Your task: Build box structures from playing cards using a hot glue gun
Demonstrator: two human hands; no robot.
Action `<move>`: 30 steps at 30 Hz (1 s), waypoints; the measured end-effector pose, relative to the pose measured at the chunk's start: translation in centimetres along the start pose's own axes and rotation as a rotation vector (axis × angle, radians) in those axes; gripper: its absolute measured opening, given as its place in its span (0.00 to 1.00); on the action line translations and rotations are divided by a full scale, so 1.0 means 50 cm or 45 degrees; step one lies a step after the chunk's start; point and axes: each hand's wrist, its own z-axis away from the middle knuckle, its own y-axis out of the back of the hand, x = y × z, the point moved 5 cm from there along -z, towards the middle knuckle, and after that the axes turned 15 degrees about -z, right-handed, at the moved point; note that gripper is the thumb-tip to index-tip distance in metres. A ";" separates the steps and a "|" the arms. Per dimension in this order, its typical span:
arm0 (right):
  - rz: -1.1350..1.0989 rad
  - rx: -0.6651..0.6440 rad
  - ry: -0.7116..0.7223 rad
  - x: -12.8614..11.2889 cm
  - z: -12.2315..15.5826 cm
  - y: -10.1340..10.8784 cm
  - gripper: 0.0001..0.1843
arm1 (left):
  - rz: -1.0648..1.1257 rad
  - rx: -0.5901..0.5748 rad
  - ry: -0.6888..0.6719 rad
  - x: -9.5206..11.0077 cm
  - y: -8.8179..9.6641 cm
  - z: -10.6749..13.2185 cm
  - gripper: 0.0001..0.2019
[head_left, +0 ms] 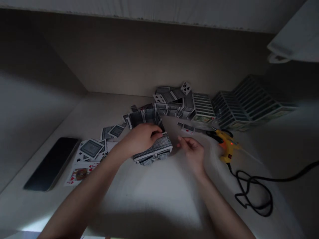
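Note:
A box-like structure built of playing cards stands on the white table. My left hand rests on its near wall, fingers curled over the top edge and gripping it. My right hand hovers just right of the structure, fingers loosely curled with the thumb near the fingertips; whether it pinches anything I cannot make out. A yellow glue gun with a glowing light lies to the right of that hand.
Loose cards lie at the left beside a dark phone. More glued card blocks and stepped card rows sit at the back right. The gun's black cable coils at the right.

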 end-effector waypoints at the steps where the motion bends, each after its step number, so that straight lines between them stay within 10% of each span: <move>1: -0.007 0.008 0.005 0.000 -0.001 0.003 0.19 | 0.006 0.083 0.042 -0.008 0.010 0.015 0.14; 7: -0.102 -0.242 0.131 -0.009 0.023 -0.026 0.22 | 0.290 0.748 0.534 -0.057 -0.005 0.150 0.20; 13: -0.091 -0.520 0.107 0.010 0.064 -0.076 0.25 | 0.647 0.538 0.743 -0.022 -0.145 0.187 0.34; 22: 0.211 -0.482 0.630 -0.045 0.033 -0.070 0.20 | 0.479 0.778 0.619 -0.044 -0.090 0.164 0.28; 30: 0.865 -1.464 0.660 -0.110 0.017 -0.137 0.40 | -0.349 0.414 0.021 -0.003 -0.036 0.123 0.35</move>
